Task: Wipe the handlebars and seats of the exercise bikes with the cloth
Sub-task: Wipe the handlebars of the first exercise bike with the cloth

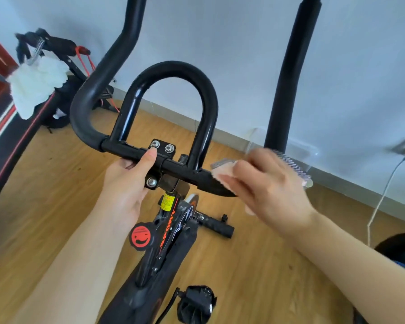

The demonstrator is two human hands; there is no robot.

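Black tubular steel handlebar assembly, exercise bike, one unit: straight crossbar bolted to the stem, a glossy U-shaped centre loop rising from it, and two long padded side grips, the left one curving up and away, the right one standing upright.

Left hand: fingers wrapped around the crossbar just beside the bolted clamp plate, thumb lying over the top near a bolt head. It is grasping the bar and appears to steady it.

Right hand: blurred, curled over a pale pink cloth with a grey striped edge. The cloth is pressed against the right end of the crossbar, just past the foot of the loop, and trails out behind the knuckles. It is gripping the cloth.

Seat: not in view.

Other items: red round adjustment knob on the frame below; black pedal; wooden plank floor; white cable hanging at the right wall; a second black machine with a white fluffy towel draped on it, far left.

Condition notes: wiping seems to be in progress on the crossbar, with the loop and both grips probably remaining. Risks, as judged: the loose cloth tail could snag on the protruding bolts; a quick stroke could skip the underside of the bar; the loop's welded feet could trap grime the cloth passes over.
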